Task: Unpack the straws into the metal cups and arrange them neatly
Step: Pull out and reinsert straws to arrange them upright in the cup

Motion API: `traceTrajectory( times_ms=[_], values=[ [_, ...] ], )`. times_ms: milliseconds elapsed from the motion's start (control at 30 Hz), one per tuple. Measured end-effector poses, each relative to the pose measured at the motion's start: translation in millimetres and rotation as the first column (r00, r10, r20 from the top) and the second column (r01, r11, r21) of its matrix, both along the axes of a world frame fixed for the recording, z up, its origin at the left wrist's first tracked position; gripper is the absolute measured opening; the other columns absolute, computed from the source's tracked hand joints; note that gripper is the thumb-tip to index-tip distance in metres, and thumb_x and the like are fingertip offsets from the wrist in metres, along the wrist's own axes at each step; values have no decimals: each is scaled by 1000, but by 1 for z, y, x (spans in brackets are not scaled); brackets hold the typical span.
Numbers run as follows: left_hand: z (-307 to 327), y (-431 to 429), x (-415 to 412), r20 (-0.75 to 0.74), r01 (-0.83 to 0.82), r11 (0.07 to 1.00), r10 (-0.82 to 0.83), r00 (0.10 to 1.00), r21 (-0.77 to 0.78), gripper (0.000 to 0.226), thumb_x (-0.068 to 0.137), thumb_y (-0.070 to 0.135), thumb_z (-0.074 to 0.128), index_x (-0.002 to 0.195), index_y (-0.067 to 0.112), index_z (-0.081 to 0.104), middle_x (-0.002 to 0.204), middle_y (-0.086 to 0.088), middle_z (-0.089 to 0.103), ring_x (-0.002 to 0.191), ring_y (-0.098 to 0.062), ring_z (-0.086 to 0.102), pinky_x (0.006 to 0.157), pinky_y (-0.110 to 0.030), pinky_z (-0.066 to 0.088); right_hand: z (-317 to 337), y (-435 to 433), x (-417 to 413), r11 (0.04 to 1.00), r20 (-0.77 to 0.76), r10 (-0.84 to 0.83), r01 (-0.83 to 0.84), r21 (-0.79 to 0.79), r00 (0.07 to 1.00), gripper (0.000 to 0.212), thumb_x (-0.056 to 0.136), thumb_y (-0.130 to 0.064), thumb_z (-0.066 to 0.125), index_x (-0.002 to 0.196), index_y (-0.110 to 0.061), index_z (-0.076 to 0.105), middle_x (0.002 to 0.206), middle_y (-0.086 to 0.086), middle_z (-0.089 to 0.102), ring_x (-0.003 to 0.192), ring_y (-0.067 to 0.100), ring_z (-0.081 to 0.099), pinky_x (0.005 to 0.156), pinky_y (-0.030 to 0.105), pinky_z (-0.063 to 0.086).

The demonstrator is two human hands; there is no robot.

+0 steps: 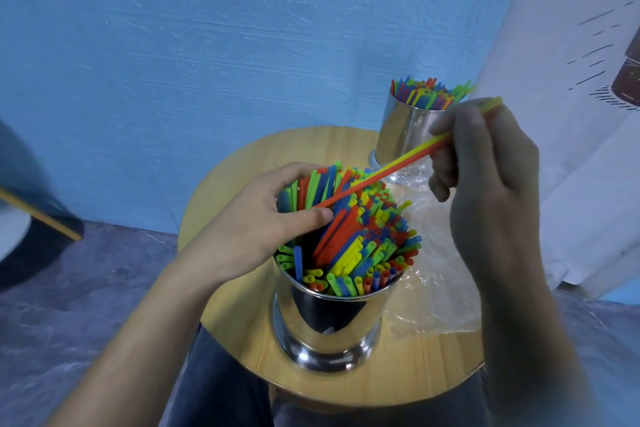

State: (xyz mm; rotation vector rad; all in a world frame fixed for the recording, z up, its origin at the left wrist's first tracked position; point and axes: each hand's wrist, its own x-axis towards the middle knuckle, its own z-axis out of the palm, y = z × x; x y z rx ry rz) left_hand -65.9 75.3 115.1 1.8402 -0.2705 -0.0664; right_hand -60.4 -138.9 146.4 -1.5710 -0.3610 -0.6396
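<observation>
Closest to you, the round wooden worktop (242, 322) sits over your lap, and the near metal cup (329, 319) stands upright on it, packed with straws (363, 246) in red, blue, green and yellow that splay out unevenly above the rim. Your left hand (263, 215) reaches in from the left, with the fingers curled round a bunch of those straws and the thumb pressed against them. A crumpled clear wrapper (433, 305) lies on the worktop just right of the cup. Higher up, your right hand (485, 163) pinches a pair of straws (398, 165), one orange and one yellow, slanting down so their lower ends rest on the packed straws. At the worktop's far edge, the far metal cup (401, 135) holds its own upright bundle (429, 94).
</observation>
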Motion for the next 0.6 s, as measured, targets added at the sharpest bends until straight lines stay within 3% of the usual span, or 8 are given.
traceTrajectory(
  times_ms=[100,200,333,367,433,600],
  values=[
    [6,3,-1,-31,53,999,-53,998,11,32,89,15,74,116,31,69,101,8,79,90,-10,77,70,-19,59,-3,2,1,996,-24,21,-23,-90,999,29,110,-17,41,86,-13,57,65,-12,43,60,5,41,61,17,38],
    [9,7,-1,-67,72,997,-71,995,8,30,86,32,73,116,30,71,104,7,79,93,-13,77,77,-26,62,-5,0,3,976,-61,44,-56,-208,997,27,108,-21,43,86,-13,58,64,-10,43,58,10,39,58,28,33],
    [5,3,5,29,-65,997,64,998,33,13,96,27,67,100,22,78,96,4,80,89,-14,77,81,-33,63,-9,3,2,884,-54,56,-75,-462,997,14,100,-27,50,93,-21,61,70,-8,55,64,13,53,59,35,43],
    [4,1,6,39,-82,996,81,996,39,12,97,25,67,98,22,79,93,4,80,86,-13,77,79,-32,63,-10,2,2,874,-52,52,-71,-481,997,7,98,-27,54,100,-25,60,70,-6,54,62,14,53,59,36,45],
    [3,-1,7,50,-100,994,98,994,50,12,96,24,68,96,23,79,91,5,79,84,-13,76,77,-33,63,-12,1,2,872,-59,40,-64,-486,997,18,94,-28,62,111,-31,56,70,-7,51,59,14,50,59,37,46],
    [4,-2,8,48,-118,992,117,992,32,8,91,25,73,91,28,80,90,6,79,84,-13,76,78,-38,64,-12,-2,2,830,-63,4,-39,-556,998,13,95,-36,60,99,-31,72,74,-25,60,69,6,57,62,31,46]
  ],
)
